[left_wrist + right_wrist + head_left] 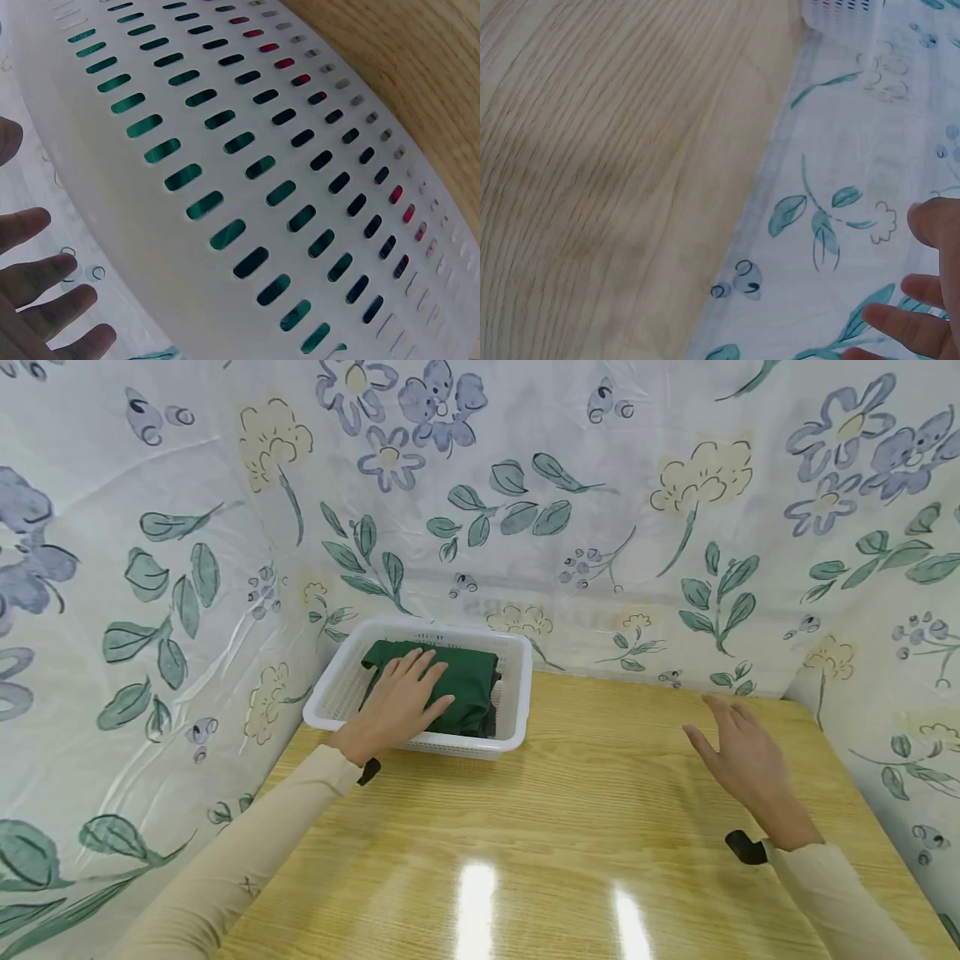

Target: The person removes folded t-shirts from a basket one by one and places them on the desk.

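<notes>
A white plastic basket (pixel 517 693) with slotted walls stands at the back left of the table. Folded dark green cloth (pixel 468 681) lies in it, with other fabric showing under its right edge. Over the cloth, fingers spread and fairly straight, is my left hand (pixel 397 702); its wrist passes above the basket's front rim. In the left wrist view the slotted basket wall (pixel 247 150) fills most of the picture, with green and some red showing through. My right hand (pixel 750 756) is held over the right side of the table, fingers loosely extended, holding nothing.
The wood-grain table (pixel 600 793) has a light brown top with bright reflections near the front. A white floral sheet (pixel 570 552) hangs behind the table and along both sides, close to the basket's back and left.
</notes>
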The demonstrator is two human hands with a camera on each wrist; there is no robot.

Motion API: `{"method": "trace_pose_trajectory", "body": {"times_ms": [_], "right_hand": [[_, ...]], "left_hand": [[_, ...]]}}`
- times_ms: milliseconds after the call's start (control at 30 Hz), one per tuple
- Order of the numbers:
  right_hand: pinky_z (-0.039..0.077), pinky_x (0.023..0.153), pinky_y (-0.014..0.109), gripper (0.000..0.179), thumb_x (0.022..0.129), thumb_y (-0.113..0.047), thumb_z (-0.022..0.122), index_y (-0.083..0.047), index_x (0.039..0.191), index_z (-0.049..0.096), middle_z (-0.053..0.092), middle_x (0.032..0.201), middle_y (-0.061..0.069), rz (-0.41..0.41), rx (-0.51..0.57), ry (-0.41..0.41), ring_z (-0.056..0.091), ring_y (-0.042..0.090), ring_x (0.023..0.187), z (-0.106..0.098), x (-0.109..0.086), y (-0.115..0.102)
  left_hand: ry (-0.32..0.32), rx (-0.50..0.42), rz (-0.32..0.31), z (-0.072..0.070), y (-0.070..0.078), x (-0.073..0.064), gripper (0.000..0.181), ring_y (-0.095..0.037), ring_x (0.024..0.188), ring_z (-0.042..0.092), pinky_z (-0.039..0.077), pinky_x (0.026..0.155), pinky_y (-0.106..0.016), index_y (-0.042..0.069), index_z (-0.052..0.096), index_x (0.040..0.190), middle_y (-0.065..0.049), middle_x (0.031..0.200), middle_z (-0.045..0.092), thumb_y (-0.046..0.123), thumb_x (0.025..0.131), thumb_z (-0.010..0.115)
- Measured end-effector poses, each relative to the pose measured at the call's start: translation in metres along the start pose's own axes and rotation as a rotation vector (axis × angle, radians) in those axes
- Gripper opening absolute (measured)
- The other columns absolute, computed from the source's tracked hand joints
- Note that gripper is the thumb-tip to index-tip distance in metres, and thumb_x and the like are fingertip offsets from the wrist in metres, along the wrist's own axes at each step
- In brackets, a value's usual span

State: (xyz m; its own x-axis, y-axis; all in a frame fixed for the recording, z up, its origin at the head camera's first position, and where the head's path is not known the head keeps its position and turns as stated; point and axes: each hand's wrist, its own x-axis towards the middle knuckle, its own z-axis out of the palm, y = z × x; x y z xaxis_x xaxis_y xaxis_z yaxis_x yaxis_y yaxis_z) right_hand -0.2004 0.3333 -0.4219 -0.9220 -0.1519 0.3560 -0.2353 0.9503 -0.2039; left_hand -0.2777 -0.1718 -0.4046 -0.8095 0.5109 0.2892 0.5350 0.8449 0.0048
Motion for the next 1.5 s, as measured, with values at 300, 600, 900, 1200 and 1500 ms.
{"method": "trace_pose_trajectory", "body": {"times_ms": [300, 600, 900, 1200, 1500], "right_hand": [[0.047, 0.048, 0.037, 0.026, 0.103, -0.025, 0.066, -0.003, 0.114, 0.074, 0.076, 0.095, 0.013, -0.046, 0.046, 0.000, 0.065, 0.022, 0.065, 0.010, 0.009, -0.014], [0.056, 0.059, 0.044, 0.022, 0.103, -0.019, 0.066, -0.001, 0.110, 0.076, 0.076, 0.099, 0.015, -0.039, 0.216, -0.028, 0.072, 0.026, 0.072, 0.025, 0.020, -0.032], [0.056, 0.062, 0.042, 0.024, 0.103, -0.023, 0.066, -0.003, 0.114, 0.075, 0.075, 0.100, 0.012, -0.010, 0.312, -0.062, 0.071, 0.023, 0.073, 0.042, 0.034, -0.061], [0.057, 0.068, 0.043, 0.026, 0.103, -0.024, 0.065, -0.004, 0.118, 0.074, 0.074, 0.099, 0.010, -0.019, 0.407, -0.073, 0.070, 0.024, 0.077, 0.053, 0.057, -0.101], [0.058, 0.072, 0.044, 0.031, 0.104, -0.029, 0.064, -0.005, 0.122, 0.073, 0.075, 0.105, 0.011, -0.022, 0.500, -0.105, 0.071, 0.026, 0.083, 0.064, 0.070, -0.135]], "left_hand": [[0.041, -0.166, -0.067, 0.000, -0.007, -0.002, 0.031, -0.040, 0.114, 0.060, 0.049, 0.096, -0.055, 0.000, 0.071, 0.119, -0.021, 0.127, 0.065, 0.026, 0.103, 0.065], [0.044, -0.470, -0.213, 0.000, -0.028, -0.001, 0.021, -0.035, 0.091, 0.060, 0.047, 0.081, -0.051, -0.002, 0.071, 0.112, -0.021, 0.107, 0.069, 0.016, 0.103, 0.063], [-0.019, -0.544, -0.322, 0.001, -0.048, -0.005, 0.024, -0.035, 0.101, 0.058, 0.048, 0.089, -0.052, -0.003, 0.067, 0.116, -0.021, 0.111, 0.066, 0.017, 0.105, 0.060], [-0.050, -0.574, -0.396, -0.001, -0.065, -0.006, 0.032, -0.041, 0.109, 0.059, 0.049, 0.092, -0.055, -0.008, 0.061, 0.125, -0.028, 0.122, 0.062, 0.017, 0.105, 0.058], [-0.101, -0.604, -0.453, -0.004, -0.074, -0.004, 0.045, -0.048, 0.121, 0.052, 0.047, 0.095, -0.058, -0.011, 0.051, 0.137, -0.034, 0.134, 0.053, 0.020, 0.105, 0.057]]}}
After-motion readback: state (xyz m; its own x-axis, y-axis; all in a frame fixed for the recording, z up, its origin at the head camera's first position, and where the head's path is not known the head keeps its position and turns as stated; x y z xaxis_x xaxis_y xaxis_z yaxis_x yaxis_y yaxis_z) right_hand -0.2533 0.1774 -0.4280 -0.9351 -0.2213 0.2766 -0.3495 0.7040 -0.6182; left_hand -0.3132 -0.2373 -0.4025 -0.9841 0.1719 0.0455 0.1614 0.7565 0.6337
